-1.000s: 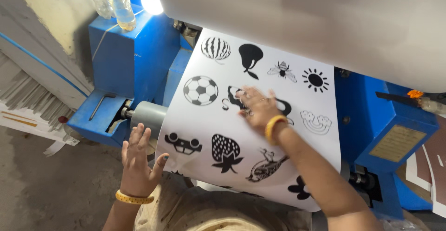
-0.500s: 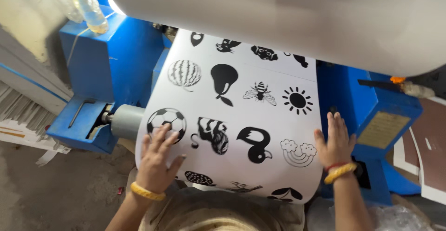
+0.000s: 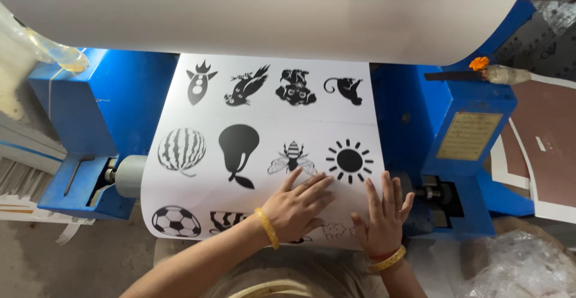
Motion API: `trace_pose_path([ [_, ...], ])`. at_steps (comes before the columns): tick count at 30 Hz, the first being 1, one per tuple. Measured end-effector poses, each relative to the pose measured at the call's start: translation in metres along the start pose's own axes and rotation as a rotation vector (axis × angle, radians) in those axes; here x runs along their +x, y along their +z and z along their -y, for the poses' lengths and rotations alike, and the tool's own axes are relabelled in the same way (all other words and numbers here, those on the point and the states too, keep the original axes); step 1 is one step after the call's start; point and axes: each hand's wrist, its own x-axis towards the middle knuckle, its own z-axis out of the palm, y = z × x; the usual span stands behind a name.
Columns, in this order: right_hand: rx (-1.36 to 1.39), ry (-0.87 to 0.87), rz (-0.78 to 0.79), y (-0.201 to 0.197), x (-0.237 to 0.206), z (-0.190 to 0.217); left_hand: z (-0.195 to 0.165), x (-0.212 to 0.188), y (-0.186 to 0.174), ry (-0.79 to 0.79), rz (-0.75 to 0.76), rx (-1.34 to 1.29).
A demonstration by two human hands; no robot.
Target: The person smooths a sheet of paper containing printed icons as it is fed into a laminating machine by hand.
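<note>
Eyes on the white printed sheet [image 3: 264, 124], draped down the front of the blue machine [image 3: 90, 106] and covered in black pictures. Pressed flat on its lower right part with both hands: left hand [image 3: 297, 208] palm down, fingers spread, gripping nothing, fingertips just under the bee [image 3: 292, 159] and near the sun [image 3: 349, 160]. Same for the right hand [image 3: 384, 220], open and flat by the sheet's right edge, holding nothing, close beside the left.

Big change from half a second back: then spread wide, one hand at each side edge; now brought together on the right, with the left arm reaching across the bottom corner past the football [image 3: 175, 221]. More of the top row showing too, rocket [image 3: 201, 82] and bird [image 3: 247, 85] in full, though hard to say whether from paper travel or head tilt. Left side of the sheet now free of any hand.

Further out: grey roller [image 3: 131, 176] poking from under the sheet's left edge, huge pale roll [image 3: 270, 10] overhead, plastic bottle [image 3: 57, 55] at upper left, crumpled clear plastic [image 3: 522, 268] at lower right.
</note>
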Motion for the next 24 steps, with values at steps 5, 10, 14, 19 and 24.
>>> trace_pose_path([
  [5,0.016,-0.002,-0.002,0.002,-0.004,-0.004,0.019,0.046,-0.022,-0.112,0.253,0.070],
  [10,0.002,0.001,0.008,0.004,-0.009,-0.001,0.087,0.052,-0.061,-0.535,0.519,0.081],
  [14,-0.034,-0.016,0.008,0.004,-0.009,0.002,0.152,-0.013,-0.079,-0.932,0.283,-0.031],
  [19,-0.111,-0.080,0.040,0.005,0.008,0.010,0.192,-0.141,-0.066,-1.107,-0.061,0.182],
  [24,-0.108,-0.181,0.171,0.020,0.044,0.030,0.163,-0.244,-0.015,-1.087,-0.405,0.152],
])
